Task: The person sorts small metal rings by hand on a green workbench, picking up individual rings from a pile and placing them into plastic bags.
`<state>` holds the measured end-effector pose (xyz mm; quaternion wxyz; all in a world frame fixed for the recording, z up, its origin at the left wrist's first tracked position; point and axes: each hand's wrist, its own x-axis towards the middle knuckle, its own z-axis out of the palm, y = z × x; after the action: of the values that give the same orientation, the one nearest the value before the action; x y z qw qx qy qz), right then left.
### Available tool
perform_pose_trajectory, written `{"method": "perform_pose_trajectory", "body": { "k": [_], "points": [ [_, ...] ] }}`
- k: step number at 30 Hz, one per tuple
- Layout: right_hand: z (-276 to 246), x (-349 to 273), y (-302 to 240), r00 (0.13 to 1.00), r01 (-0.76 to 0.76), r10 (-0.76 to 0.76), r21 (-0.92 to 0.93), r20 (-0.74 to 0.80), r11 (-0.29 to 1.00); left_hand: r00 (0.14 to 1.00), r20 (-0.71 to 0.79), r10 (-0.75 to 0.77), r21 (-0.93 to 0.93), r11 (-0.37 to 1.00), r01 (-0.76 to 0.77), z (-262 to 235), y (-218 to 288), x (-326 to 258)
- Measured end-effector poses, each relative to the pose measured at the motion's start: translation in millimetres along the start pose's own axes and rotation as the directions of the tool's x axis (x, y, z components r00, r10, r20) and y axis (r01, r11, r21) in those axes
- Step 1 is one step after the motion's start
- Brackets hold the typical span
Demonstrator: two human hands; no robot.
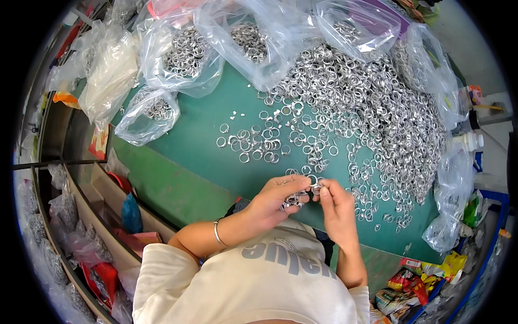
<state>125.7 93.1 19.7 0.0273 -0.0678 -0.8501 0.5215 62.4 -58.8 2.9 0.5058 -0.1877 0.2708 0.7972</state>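
Note:
Close to the table's near edge, my left hand [270, 201] is closed around several silver-coloured metal rings [293, 200] in its curled fingers. Its thumb and forefinger pinch one more ring [313, 179]. From the other side, my right hand [337, 208] meets it, with thumb and forefinger closed at that same ring; whether it also holds a separate piece is too small to tell. Just beyond my hands lie loose rings [315, 162] on the green tabletop [197, 143]. A looser group of rings [256, 141] is spread farther left.
A large heap of rings [372, 92] covers the table's right and far side. Clear plastic bags of rings [186, 54] line the far edge, and a smaller bag [148, 110] sits left. Compartments with bags [97, 205] stand at left; colourful packets [407, 283] lie lower right.

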Motion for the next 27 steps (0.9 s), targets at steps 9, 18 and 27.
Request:
{"method": "perform_pose_trajectory", "body": {
  "k": [9, 18, 27],
  "points": [
    [-15.3, -24.7, 0.5, 0.979, -0.186, 0.132, 0.422, 0.154, 0.887, 0.988, 0.128, -0.083, 0.100, 0.992, 0.070, 1.8, -15.6, -17.0],
    [-21.3, -28.8, 2.8, 0.974, -0.149, 0.051, 0.451, 0.221, 0.880, 0.914, 0.238, 0.328, 0.738, 0.551, -0.390, 14.0, -14.9, -24.7],
    [-13.7, -22.6, -23.2, 0.921, 0.319, -0.386, -0.480, -0.044, 0.817, 0.957, 0.133, 0.260, 0.501, 0.815, -0.291, 10.1, -7.8, -7.3]
  ]
}}
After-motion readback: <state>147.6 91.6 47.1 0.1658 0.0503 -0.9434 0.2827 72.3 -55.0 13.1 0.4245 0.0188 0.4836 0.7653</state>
